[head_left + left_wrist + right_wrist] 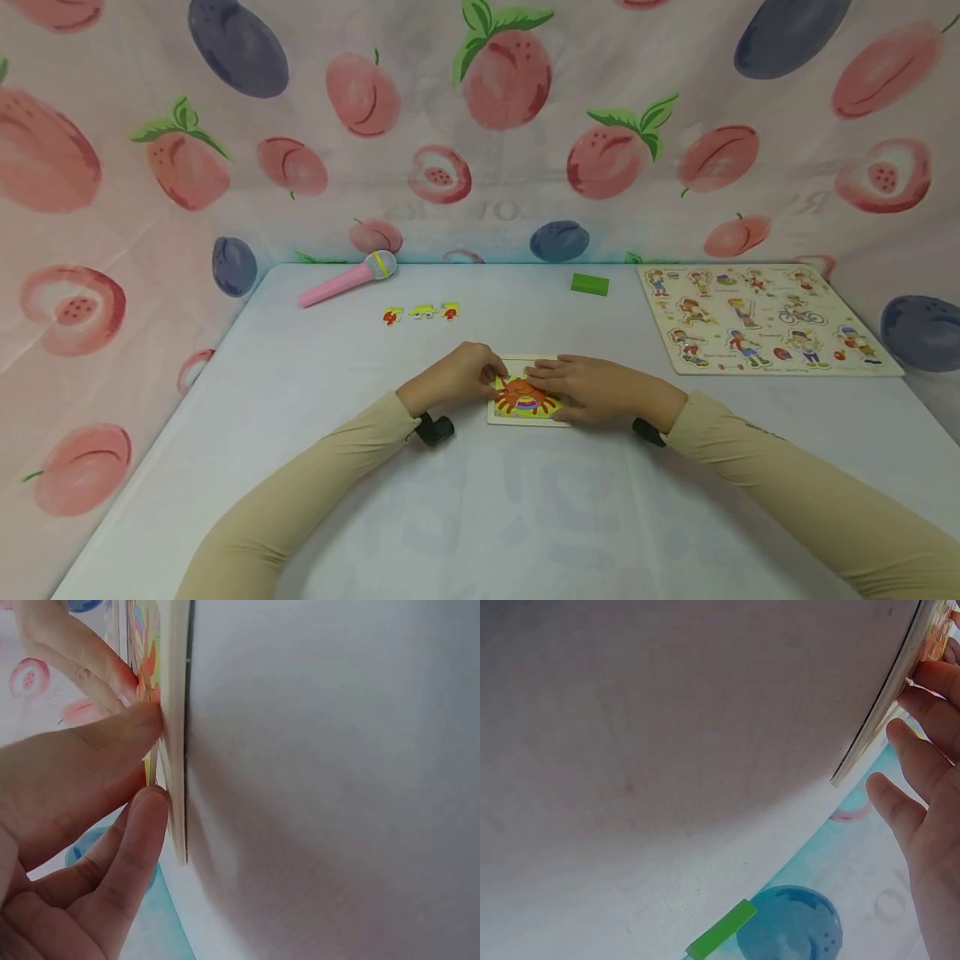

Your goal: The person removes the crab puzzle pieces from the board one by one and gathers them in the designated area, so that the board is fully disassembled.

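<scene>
A small wooden jigsaw board (528,422) lies flat on the table, showing an orange crab picture (525,402) with a rainbow patch on a yellow-green ground. At its left edge my left hand (467,372) pinches a thin yellow puzzle piece (151,771) between thumb and fingers; most of the piece is hidden. My right hand (600,389) lies across the board's right side, its fingers extended over the crab and covering the upper right part. In the right wrist view, those fingers (922,754) reach over the board's edge.
Behind the left hand lie three loose puzzle pieces (423,312) in a row. A pink toy microphone (341,282) is at the back left. A green block (590,284) sits at the back, left of a large wooden puzzle board (765,321) with children figures. Fruit-print cloth hangs behind.
</scene>
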Tool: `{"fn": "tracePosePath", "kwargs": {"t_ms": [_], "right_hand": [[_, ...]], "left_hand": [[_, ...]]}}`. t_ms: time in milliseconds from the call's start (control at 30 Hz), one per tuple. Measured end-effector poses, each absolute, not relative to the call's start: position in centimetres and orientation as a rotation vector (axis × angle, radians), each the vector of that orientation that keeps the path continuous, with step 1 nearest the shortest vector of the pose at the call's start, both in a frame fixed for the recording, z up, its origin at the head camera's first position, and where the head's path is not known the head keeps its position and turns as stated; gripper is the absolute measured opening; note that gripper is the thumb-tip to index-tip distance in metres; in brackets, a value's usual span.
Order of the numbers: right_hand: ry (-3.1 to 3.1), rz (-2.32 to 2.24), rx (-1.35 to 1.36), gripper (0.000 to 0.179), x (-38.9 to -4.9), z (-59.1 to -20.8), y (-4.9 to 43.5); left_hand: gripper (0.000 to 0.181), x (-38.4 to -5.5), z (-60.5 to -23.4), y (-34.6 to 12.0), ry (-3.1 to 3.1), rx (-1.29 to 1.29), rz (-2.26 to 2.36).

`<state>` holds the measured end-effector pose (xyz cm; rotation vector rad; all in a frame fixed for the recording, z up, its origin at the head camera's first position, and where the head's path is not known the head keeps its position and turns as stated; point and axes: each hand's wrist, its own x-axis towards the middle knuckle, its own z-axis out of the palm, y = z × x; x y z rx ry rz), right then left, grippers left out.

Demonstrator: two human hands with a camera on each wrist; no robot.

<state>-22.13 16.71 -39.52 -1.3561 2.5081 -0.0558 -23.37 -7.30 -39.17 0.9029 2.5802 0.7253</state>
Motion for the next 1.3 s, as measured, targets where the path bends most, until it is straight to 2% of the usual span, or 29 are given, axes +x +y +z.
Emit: {"fn": "tracePosePath", "kwargs": {"t_ms": [200, 700, 1067, 1300], "right_hand": [[2.502, -0.060, -1.348, 0.062, -22.1, -39.3, 16.6], [2.503, -0.056, -1.332, 0.063, -21.9, -39.3, 16.7], [2.501, -0.051, -1.344, 0.063, -21.8, -39.3, 16.6], [2.507, -0.058, -1.384, 0.062, -21.8, -39.2, 16.7]], "left_hand": [[0.025, -23.4, -39.3, -7.7, 2.581, 0.906, 0.791], [0.027, -23.8, -39.4, -11.1, 2.494, 0.643, 1.153], [0.029, -24.3, -38.5, -17.4, 2.636, 0.532, 1.215], [0.028, -25.7, -38.2, -21.7, 2.797, 0.444, 1.130]]}}
